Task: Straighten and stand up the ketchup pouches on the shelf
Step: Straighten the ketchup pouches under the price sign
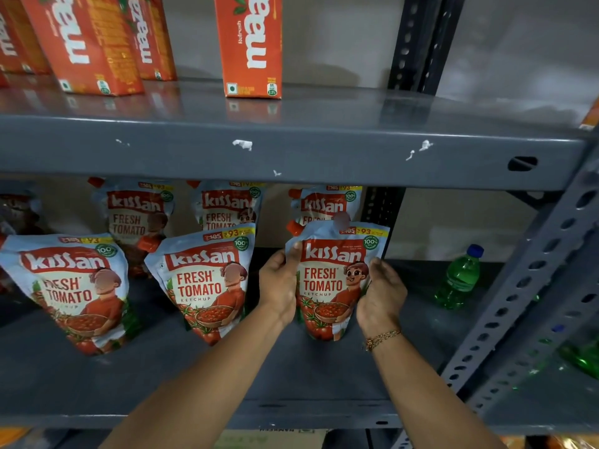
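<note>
Dim overhead light is glaring off the upper shelf point(324, 105), its underside is shadowing the rear pouches point(227, 205), and wide-angle distortion is bending the blurred edges.

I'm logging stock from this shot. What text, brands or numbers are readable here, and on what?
"Kissan", "FRESH TOMATO", "KETCHUP", "93", "100%": held ketchup pouch, between left hand and right hand.
Same texts: middle front pouch.
"Kissan", "FRESH TOMATO", "93": left front pouch.
"Kissan": three back-row pouches.
"maaza", "Refresh": orange juice carton on the upper shelf.
Green bottle label: blurred, unreadable.
</note>
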`<state>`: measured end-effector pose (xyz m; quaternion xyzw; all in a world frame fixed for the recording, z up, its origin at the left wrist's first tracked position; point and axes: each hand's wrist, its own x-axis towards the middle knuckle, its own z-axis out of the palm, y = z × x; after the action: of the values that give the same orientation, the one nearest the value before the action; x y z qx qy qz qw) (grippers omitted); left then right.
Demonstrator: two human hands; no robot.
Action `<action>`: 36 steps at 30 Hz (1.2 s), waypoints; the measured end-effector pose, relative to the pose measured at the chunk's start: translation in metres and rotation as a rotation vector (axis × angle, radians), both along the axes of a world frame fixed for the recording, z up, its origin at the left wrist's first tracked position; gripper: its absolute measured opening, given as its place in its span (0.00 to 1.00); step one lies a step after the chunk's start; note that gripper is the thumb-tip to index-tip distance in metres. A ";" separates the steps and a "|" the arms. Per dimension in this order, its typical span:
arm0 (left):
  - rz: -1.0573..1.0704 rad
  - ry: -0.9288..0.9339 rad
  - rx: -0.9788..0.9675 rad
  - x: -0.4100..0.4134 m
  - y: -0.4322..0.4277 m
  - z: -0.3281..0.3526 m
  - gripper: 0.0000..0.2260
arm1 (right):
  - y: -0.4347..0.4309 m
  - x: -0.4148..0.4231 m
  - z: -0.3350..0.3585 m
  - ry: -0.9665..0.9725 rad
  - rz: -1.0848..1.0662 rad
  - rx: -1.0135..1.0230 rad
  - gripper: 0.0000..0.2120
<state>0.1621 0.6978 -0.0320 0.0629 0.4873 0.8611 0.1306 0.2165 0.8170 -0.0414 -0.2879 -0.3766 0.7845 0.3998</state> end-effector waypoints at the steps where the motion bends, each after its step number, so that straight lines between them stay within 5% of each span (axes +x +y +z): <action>1: 0.001 -0.001 0.002 0.001 0.000 -0.001 0.08 | 0.000 0.000 -0.001 0.001 -0.007 0.005 0.10; 9: 0.027 0.017 -0.038 0.003 -0.002 -0.005 0.07 | -0.005 0.006 -0.001 -0.038 -0.004 0.072 0.10; 13: 0.074 0.216 -0.268 0.006 -0.014 -0.009 0.07 | -0.021 0.010 0.000 -0.173 -0.062 0.175 0.09; 17: 0.390 0.485 -0.625 0.021 -0.042 -0.027 0.09 | -0.063 0.019 -0.006 -0.287 -0.302 0.759 0.20; 19: 0.551 0.434 -0.593 0.027 -0.060 -0.035 0.11 | -0.086 0.020 -0.011 -0.178 -0.295 1.099 0.18; 21: 0.707 0.321 -0.552 0.029 -0.080 -0.039 0.11 | -0.106 0.014 -0.016 -0.067 -0.157 1.227 0.10; 23: 0.815 0.213 -0.484 0.023 -0.102 -0.040 0.07 | -0.129 0.006 -0.012 -0.050 0.107 1.105 0.06; 25: 0.828 0.120 -0.453 0.012 -0.122 -0.039 0.14 | -0.146 -0.008 -0.012 -0.149 0.275 0.902 0.09; 29: 0.549 0.123 -0.370 -0.016 -0.147 -0.030 0.25 | -0.161 -0.043 -0.006 -0.215 0.446 0.460 0.16; 32: 0.367 0.156 -0.253 -0.035 -0.158 -0.021 0.19 | -0.165 -0.059 -0.008 -0.166 0.463 0.270 0.10; 36: 0.295 0.131 -0.168 -0.051 -0.160 -0.015 0.28 | -0.169 -0.064 -0.007 -0.117 0.395 0.115 0.09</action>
<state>0.1113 0.5376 -0.0475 0.0355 0.5690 0.8212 -0.0241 0.1522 0.6480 -0.0487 -0.2304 -0.4925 0.8067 0.2314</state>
